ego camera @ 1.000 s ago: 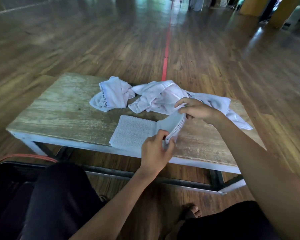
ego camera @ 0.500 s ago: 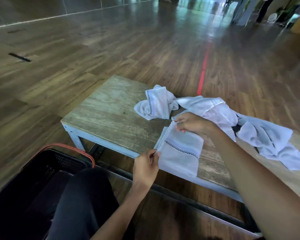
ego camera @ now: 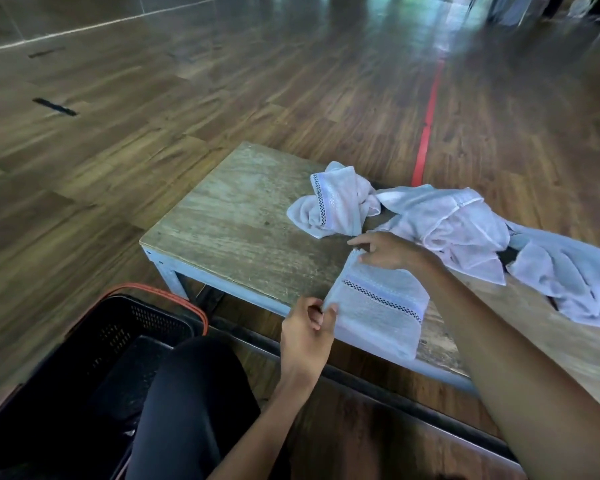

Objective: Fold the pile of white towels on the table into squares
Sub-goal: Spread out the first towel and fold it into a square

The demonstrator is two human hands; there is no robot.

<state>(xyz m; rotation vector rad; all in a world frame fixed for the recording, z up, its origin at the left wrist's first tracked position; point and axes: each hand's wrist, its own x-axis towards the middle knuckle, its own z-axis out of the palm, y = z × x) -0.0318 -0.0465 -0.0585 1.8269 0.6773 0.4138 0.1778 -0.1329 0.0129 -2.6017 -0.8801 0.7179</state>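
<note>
- On the floor at lower left, beside the counter (ego camera: 236, 220): black basket (ego camera: 118, 341) with an orange rim.
- The left hand (ego camera: 307, 327) pinches the near-left corner of the folded towel (ego camera: 378, 313) between thumb and fingers.
- The folded towel is roughly square with a chequered band across it. It lies flat on the counter, reaching its near edge.
- The right hand (ego camera: 385, 252) is at the far-left corner, fingers fairly straight. Pinch or mere touch: cannot tell.
- Handling, judged: light, limp cloth, not slippery. The layers could slide apart, so hold it at the stacked corners.
- Behind the hands: small bundle (ego camera: 333, 206), crumpled. To its right: loose towels (ego camera: 465, 230), not yet folded.
</note>
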